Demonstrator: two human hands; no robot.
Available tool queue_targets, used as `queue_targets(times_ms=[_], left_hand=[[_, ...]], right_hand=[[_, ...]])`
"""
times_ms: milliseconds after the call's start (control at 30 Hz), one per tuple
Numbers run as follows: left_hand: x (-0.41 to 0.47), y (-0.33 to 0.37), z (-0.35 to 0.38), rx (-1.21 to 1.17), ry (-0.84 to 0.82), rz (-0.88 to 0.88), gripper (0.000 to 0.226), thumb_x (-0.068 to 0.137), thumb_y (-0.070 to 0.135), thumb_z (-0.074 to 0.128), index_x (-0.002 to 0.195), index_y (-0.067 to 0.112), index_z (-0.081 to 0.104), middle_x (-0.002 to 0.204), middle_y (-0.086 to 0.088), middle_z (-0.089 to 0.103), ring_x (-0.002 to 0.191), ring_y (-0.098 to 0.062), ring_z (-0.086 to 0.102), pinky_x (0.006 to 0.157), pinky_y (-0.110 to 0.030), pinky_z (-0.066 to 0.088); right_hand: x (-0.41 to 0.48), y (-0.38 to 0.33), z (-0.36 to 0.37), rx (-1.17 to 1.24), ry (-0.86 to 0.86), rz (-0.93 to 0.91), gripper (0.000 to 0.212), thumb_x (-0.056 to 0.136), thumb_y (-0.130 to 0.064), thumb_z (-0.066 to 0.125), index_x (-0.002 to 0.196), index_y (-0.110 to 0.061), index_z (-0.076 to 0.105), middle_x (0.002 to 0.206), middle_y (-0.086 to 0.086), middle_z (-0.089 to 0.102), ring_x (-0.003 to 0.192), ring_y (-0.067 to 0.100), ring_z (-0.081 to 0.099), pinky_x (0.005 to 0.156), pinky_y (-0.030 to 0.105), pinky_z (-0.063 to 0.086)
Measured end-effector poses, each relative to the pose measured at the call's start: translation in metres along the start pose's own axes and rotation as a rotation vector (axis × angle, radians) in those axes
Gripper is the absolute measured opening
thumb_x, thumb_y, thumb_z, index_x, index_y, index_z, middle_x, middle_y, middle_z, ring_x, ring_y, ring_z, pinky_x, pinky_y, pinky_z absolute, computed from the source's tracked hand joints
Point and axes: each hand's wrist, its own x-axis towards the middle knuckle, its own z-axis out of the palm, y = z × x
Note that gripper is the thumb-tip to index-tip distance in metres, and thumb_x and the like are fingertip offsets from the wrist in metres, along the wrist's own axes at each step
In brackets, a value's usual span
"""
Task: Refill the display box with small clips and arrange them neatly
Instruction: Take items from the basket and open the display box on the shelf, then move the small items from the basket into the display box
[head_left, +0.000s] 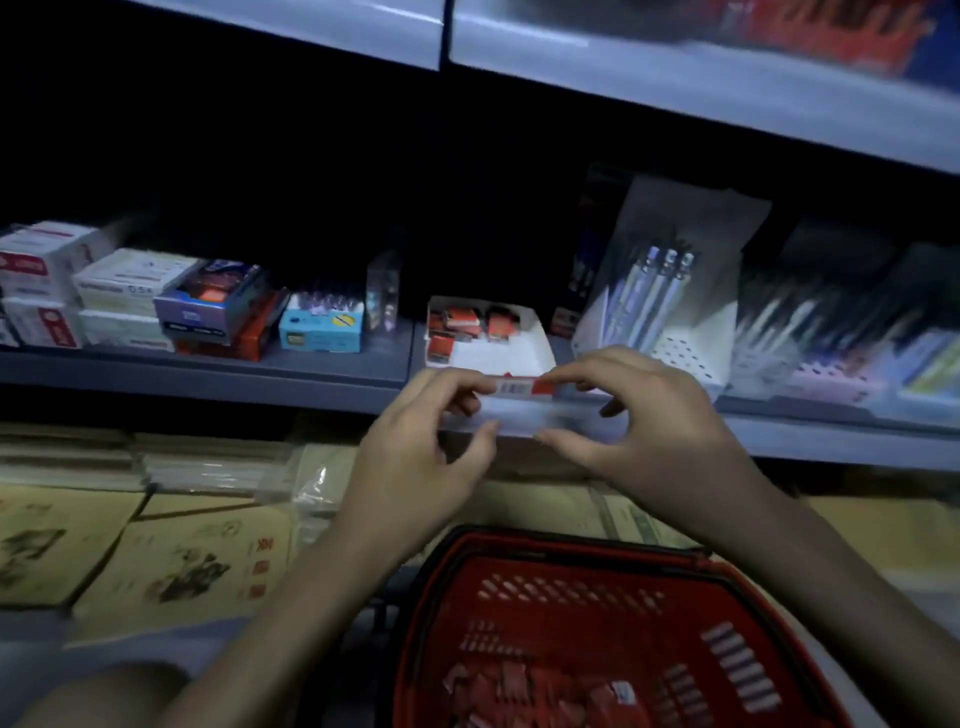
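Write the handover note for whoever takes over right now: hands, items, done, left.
Hands: left hand and right hand each pinch one end of a small clear pack, held in front of the shelf edge.
On the shelf, the display box holds a few red packs at its back left; the rest is bare.
Below, the red basket holds loose packs, blurred.
Left: place the held pack, keep filling, line up rows.

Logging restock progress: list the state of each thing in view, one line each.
Display box: open on the shelf, mostly bare at the front.
Red packs: a few, loose at the back of the display box.
Clear packet: held off the shelf, between both hands.
Left hand: pinches the packet's left end.
Right hand: pinches its right end.
Basket: below the hands, with red packs in the bottom.
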Motion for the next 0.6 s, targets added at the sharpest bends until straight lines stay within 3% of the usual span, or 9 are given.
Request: queue_targets(times_ms=[67, 167, 300, 400, 467, 533, 600], left_hand=[[-0.011, 0.003, 0.007, 0.224, -0.120, 0.120, 0.032, 0.092, 0.037, 0.063, 0.123, 0.029, 0.063, 0.113, 0.012, 0.061, 0.104, -0.009, 0.064, 0.088, -0.038, 0.054], [-0.033, 0.007, 0.024, 0.414, -0.290, 0.244, 0.040, 0.092, 0.043, 0.059, 0.128, 0.026, 0.062, 0.117, 0.006, 0.060, 0.104, -0.018, 0.062, 0.082, -0.039, 0.052], [-0.074, -0.001, 0.055, 0.572, -0.502, 0.343, 0.046, 0.096, 0.044, 0.052, 0.136, 0.022, 0.059, 0.120, 0.000, 0.059, 0.102, -0.026, 0.060, 0.085, -0.043, 0.051], [-0.099, -0.025, 0.074, 0.685, -0.596, 0.323, 0.048, 0.094, 0.042, 0.053, 0.135, 0.017, 0.057, 0.118, -0.007, 0.058, 0.102, -0.034, 0.061, 0.084, -0.045, 0.053], [-0.111, -0.046, 0.083, 0.787, -0.631, 0.276, 0.053, 0.086, 0.038, 0.069, 0.132, 0.012, 0.057, 0.119, -0.014, 0.057, 0.103, -0.040, 0.061, 0.084, -0.047, 0.053], [-0.121, -0.068, 0.089, 0.890, -0.672, 0.193, 0.070, 0.078, 0.030, 0.081, 0.139, 0.009, 0.053, 0.127, -0.023, 0.055, 0.111, -0.046, 0.057, 0.090, -0.053, 0.051], [-0.126, -0.084, 0.093, 0.943, -0.692, 0.076, 0.084, 0.082, 0.027, 0.077, 0.155, 0.009, 0.039, 0.140, -0.029, 0.046, 0.124, -0.052, 0.048, 0.094, -0.059, 0.049]], right_hand=[[-0.033, 0.012, -0.005, -0.025, -0.012, -0.008, 0.049, 0.086, -0.058, 0.068, 0.128, -0.032, 0.067, 0.118, -0.014, 0.064, 0.105, 0.004, 0.061, 0.086, 0.022, 0.052], [-0.088, 0.035, -0.001, -0.014, -0.079, 0.058, 0.049, 0.081, -0.052, 0.076, 0.125, -0.031, 0.068, 0.116, -0.017, 0.064, 0.097, -0.005, 0.054, 0.085, 0.005, 0.039], [-0.166, 0.083, 0.041, 0.034, -0.321, 0.235, 0.052, 0.083, -0.054, 0.075, 0.130, -0.036, 0.065, 0.121, -0.019, 0.061, 0.111, -0.001, 0.060, 0.093, 0.019, 0.047], [-0.217, 0.110, 0.089, -0.064, -0.542, 0.339, 0.053, 0.085, -0.044, 0.074, 0.135, -0.035, 0.060, 0.130, -0.007, 0.062, 0.118, 0.018, 0.064, 0.096, 0.033, 0.054], [-0.249, 0.116, 0.121, -0.170, -0.725, 0.334, 0.051, 0.090, -0.044, 0.066, 0.139, -0.032, 0.055, 0.136, 0.000, 0.061, 0.121, 0.027, 0.064, 0.095, 0.038, 0.056], [-0.277, 0.114, 0.141, -0.175, -0.837, 0.400, 0.042, 0.094, -0.049, 0.059, 0.130, -0.027, 0.062, 0.128, 0.003, 0.067, 0.116, 0.028, 0.066, 0.090, 0.036, 0.056], [-0.296, 0.112, 0.151, -0.195, -0.841, 0.448, 0.041, 0.096, -0.055, 0.051, 0.117, -0.024, 0.070, 0.112, 0.004, 0.073, 0.105, 0.028, 0.070, 0.082, 0.032, 0.055]])
